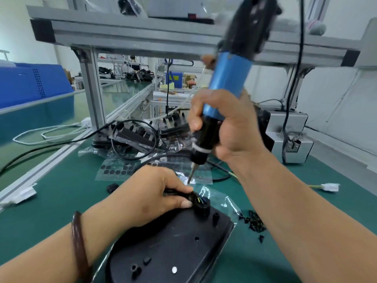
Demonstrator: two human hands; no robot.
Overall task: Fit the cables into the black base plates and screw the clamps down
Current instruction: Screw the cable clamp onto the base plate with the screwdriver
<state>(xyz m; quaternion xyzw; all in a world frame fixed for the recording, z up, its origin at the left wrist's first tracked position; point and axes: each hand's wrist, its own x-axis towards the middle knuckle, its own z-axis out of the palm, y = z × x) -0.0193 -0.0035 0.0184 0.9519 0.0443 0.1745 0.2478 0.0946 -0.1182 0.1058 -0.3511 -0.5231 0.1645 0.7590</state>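
Two hands are in view, the left hand point(151, 193) and the right hand point(230, 127). Between them they hold one electric screwdriver point(228, 82) and one cable point(195, 198). One black base plate point(173, 242) lies at six o'clock. A pile of base plates point(138, 135) at eleven o'clock is too tangled to count. At four o'clock the heap of screws point(255, 221) is too blurred to count. One white connector point(330, 187) lies at three o'clock, one sheet of round pads point(116, 169) at ten, and one bracelet point(79, 248) at seven.

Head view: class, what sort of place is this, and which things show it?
Most likely a factory assembly bench: an electric screwdriver, a green mat under an aluminium frame, and black base plates piled behind.
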